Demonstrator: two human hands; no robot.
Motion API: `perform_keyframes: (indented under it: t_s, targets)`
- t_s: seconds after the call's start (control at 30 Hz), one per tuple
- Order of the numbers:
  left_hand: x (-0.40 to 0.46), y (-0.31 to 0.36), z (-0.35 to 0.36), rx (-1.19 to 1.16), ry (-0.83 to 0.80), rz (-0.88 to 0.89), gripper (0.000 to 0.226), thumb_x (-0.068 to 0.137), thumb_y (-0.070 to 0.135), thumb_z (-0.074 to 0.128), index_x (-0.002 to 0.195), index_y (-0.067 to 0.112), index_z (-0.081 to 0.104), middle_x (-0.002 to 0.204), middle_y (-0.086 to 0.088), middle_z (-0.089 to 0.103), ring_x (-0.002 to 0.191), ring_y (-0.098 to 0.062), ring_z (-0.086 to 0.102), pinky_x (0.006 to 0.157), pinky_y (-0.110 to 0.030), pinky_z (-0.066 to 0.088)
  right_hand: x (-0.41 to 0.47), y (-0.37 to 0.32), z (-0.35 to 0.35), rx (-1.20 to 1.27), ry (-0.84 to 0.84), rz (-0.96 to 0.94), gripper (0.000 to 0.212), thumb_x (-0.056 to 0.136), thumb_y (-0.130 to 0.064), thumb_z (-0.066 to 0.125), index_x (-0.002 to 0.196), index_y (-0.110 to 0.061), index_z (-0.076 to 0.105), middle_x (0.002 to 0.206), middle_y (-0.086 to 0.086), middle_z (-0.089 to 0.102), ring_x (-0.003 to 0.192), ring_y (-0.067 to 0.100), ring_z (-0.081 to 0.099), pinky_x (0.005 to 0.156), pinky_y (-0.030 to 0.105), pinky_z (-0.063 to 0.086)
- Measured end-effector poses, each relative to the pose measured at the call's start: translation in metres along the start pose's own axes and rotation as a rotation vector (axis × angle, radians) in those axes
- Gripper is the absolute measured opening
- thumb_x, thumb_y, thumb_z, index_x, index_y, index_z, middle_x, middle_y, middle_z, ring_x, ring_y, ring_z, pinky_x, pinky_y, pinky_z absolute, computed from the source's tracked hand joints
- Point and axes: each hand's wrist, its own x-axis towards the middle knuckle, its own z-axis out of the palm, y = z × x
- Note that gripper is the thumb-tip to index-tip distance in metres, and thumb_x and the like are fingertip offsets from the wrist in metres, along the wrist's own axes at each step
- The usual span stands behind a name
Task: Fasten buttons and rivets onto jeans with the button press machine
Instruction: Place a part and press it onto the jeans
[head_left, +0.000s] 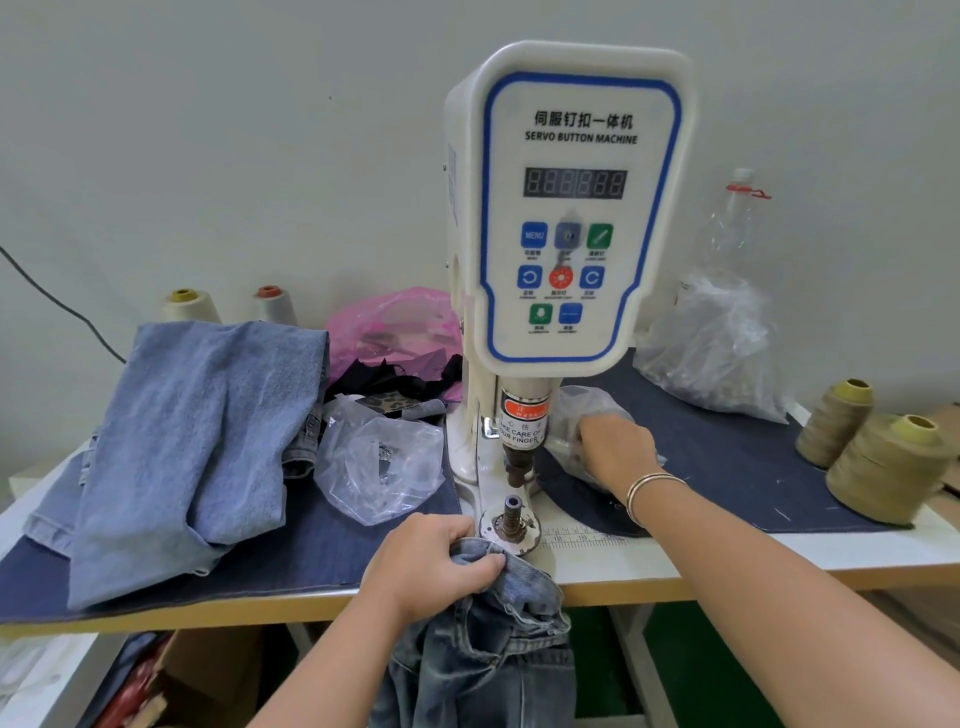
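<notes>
A folded pale denim stack (197, 447) waits at far left. The left hand (431, 561) grips dark jeans (498, 623) at the table edge, just before the press machine's lower die (511, 519), seemingly ready for placing; the right hand (615, 447) reaches into a clear plastic bag (576, 410), apparently for fasteners, its grip hidden.

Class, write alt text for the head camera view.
At a servo button machine, the left hand grips jeans by the lower die, while the right hand reaches into a clear plastic bag.
</notes>
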Motion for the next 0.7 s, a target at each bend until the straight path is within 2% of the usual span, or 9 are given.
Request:
perform_keyframes:
  t_s: [0.03, 0.07, 0.17, 0.27, 0.33, 0.43, 0.47, 0.6, 0.7]
  targets:
    - [0.0, 0.0, 0.0, 0.003, -0.001, -0.004, 0.054, 0.065, 0.065, 0.055, 0.066, 0.014, 0.04, 0.052, 0.005, 0.042, 0.051, -0.01, 0.036, 0.053, -0.03, 0.032, 0.001, -0.003, -0.007, -0.004, -0.174, 0.092, 0.034, 0.096, -0.025, 0.051, 0.127, -0.012, 0.053, 0.134, 0.013, 0.053, 0.123, 0.032, 0.049, 0.101, 0.038, 0.043]
    - [0.0, 0.0, 0.0, 0.007, 0.0, -0.006, 0.054, 0.065, 0.066, 0.055, 0.066, 0.014, 0.039, 0.052, 0.005, 0.041, 0.051, -0.01, 0.036, 0.053, -0.031, 0.032, 0.0, -0.006, -0.013, -0.012, -0.232, 0.11, 0.036, 0.096, -0.027, 0.053, 0.129, -0.013, 0.052, 0.136, 0.011, 0.051, 0.126, 0.03, 0.047, 0.101, 0.036, 0.041]
    - [0.0, 0.0, 0.0, 0.016, 0.003, -0.009, 0.055, 0.065, 0.066, 0.054, 0.065, 0.014, 0.037, 0.051, 0.005, 0.038, 0.051, -0.011, 0.033, 0.052, -0.031, 0.029, -0.006, -0.002, 0.004, -0.035, 0.183, -0.082, 0.02, 0.093, -0.01, 0.049, 0.107, -0.009, 0.063, 0.112, 0.011, 0.065, 0.104, 0.029, 0.061, 0.075, 0.032, 0.044]
    - [-0.001, 0.001, 0.0, 0.008, 0.004, -0.01, 0.056, 0.065, 0.066, 0.054, 0.066, 0.013, 0.036, 0.051, 0.005, 0.036, 0.051, -0.011, 0.031, 0.053, -0.031, 0.028, -0.014, 0.0, 0.011, -0.006, 0.298, -0.121, 0.02, 0.092, -0.007, 0.047, 0.102, -0.009, 0.065, 0.106, 0.012, 0.067, 0.098, 0.029, 0.063, 0.074, 0.033, 0.046]
    - [0.0, 0.001, 0.0, 0.004, -0.002, -0.012, 0.057, 0.064, 0.066, 0.054, 0.066, 0.012, 0.036, 0.051, 0.006, 0.036, 0.051, -0.011, 0.032, 0.053, -0.031, 0.029, -0.003, -0.005, 0.003, -0.034, 0.141, -0.041, 0.024, 0.094, -0.012, 0.046, 0.112, -0.009, 0.062, 0.118, 0.013, 0.063, 0.108, 0.029, 0.06, 0.085, 0.035, 0.047]
    - [-0.001, 0.001, -0.001, -0.003, -0.008, -0.019, 0.056, 0.064, 0.066, 0.054, 0.064, 0.013, 0.036, 0.051, 0.005, 0.036, 0.051, -0.011, 0.032, 0.053, -0.031, 0.029, 0.004, -0.013, -0.018, -0.027, -0.445, 0.294, 0.055, 0.099, -0.032, 0.044, 0.145, -0.005, 0.03, 0.153, 0.018, 0.028, 0.141, 0.03, 0.027, 0.115, 0.035, 0.025]
    - [-0.001, 0.002, -0.001, -0.004, -0.008, -0.019, 0.056, 0.064, 0.066, 0.054, 0.063, 0.013, 0.036, 0.05, 0.005, 0.036, 0.051, -0.011, 0.032, 0.053, -0.031, 0.028, 0.006, -0.013, -0.017, -0.01, -0.44, 0.302, 0.057, 0.098, -0.033, 0.046, 0.145, -0.005, 0.03, 0.153, 0.018, 0.028, 0.141, 0.031, 0.026, 0.116, 0.037, 0.024]
    - [-0.001, 0.002, -0.001, 0.004, -0.008, -0.017, 0.054, 0.064, 0.067, 0.054, 0.062, 0.016, 0.034, 0.05, 0.005, 0.035, 0.05, -0.012, 0.03, 0.052, -0.031, 0.027, 0.002, -0.001, -0.006, 0.099, -0.128, 0.135, 0.035, 0.094, -0.033, 0.052, 0.125, -0.016, 0.055, 0.13, 0.009, 0.055, 0.12, 0.03, 0.052, 0.099, 0.037, 0.044]
    - [-0.001, 0.002, -0.001, 0.006, -0.008, -0.026, 0.053, 0.063, 0.067, 0.054, 0.061, 0.018, 0.035, 0.049, 0.006, 0.036, 0.049, -0.012, 0.032, 0.051, -0.03, 0.027, -0.013, 0.016, 0.009, 0.401, 0.247, -0.002, 0.02, 0.092, -0.034, 0.05, 0.1, -0.029, 0.067, 0.105, 0.004, 0.065, 0.097, 0.027, 0.058, 0.075, 0.032, 0.046]
